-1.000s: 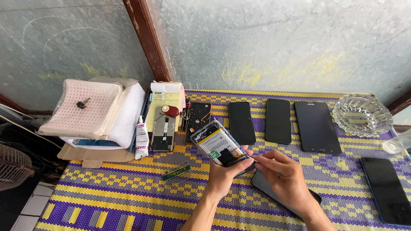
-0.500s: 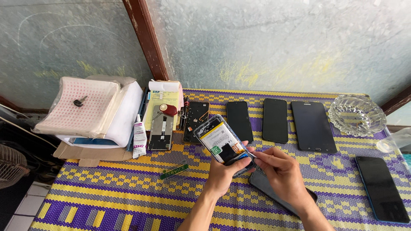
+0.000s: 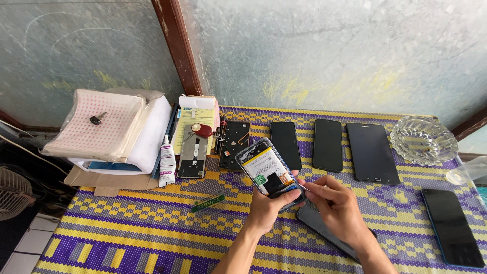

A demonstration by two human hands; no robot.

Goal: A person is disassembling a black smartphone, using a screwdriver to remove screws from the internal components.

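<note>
My left hand (image 3: pixel 269 210) holds an opened phone (image 3: pixel 266 167) from below, its back off so the battery and a black board show. My right hand (image 3: pixel 337 208) pinches a thin metal tool (image 3: pixel 303 186) whose tip touches the phone's lower right corner. Under my right hand lies a dark phone back cover (image 3: pixel 324 231) on the purple and yellow patterned mat (image 3: pixel 152 228).
Three dark phones (image 3: pixel 327 144) lie in a row at the back, another (image 3: pixel 451 226) at the right edge. A glass ashtray (image 3: pixel 423 139), a glue tube (image 3: pixel 166 161), phone parts (image 3: pixel 193 151), a green tag (image 3: pixel 208 203) and stacked boxes (image 3: pixel 114 129) sit around.
The view has shifted slightly. My right hand has drawn closer to the opened phone, with the tool tip now at its lower corner. My left hand keeps its hold.
</note>
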